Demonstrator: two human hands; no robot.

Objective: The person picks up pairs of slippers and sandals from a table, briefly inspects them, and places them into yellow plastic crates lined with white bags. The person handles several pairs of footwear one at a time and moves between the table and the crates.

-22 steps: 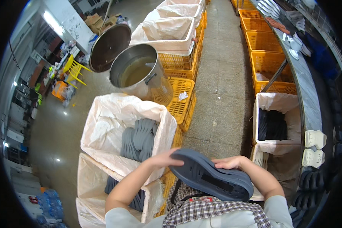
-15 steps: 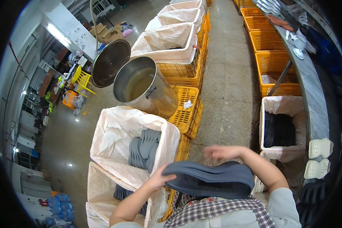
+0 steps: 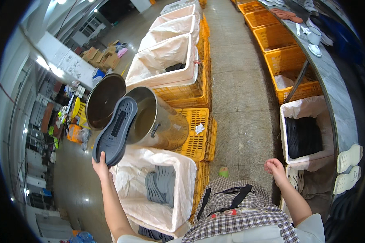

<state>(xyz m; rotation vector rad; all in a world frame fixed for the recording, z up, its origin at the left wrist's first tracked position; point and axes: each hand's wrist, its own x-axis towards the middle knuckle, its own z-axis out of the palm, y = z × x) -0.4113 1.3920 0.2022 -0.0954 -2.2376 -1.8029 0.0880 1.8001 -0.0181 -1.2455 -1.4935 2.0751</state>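
Left hand [image 3: 100,166] gripping the heel of a dark shoe sole [image 3: 115,130], raised above the lined bin [image 3: 182,190] of grey soles; right hand [image 3: 275,167] loosely curled, empty, right of the bin.

The dark grey moulded rubber shoe sole [image 3: 114,130] pinched in the left hand [image 3: 100,165] looks matt, its face broken by rows of small holes and a recessed slot. Just behind it, the round steel pot [image 3: 160,121] is brushed metal with a soft shine (its lid [image 3: 103,100] duller and browner inside). Below the grip, the white woven-plastic liner bag [image 3: 158,210] is crinkled and faintly glossy, holding matt grey soles [image 3: 161,184]. Beside it, the yellow lattice crates [image 3: 196,133] are hard plastic.
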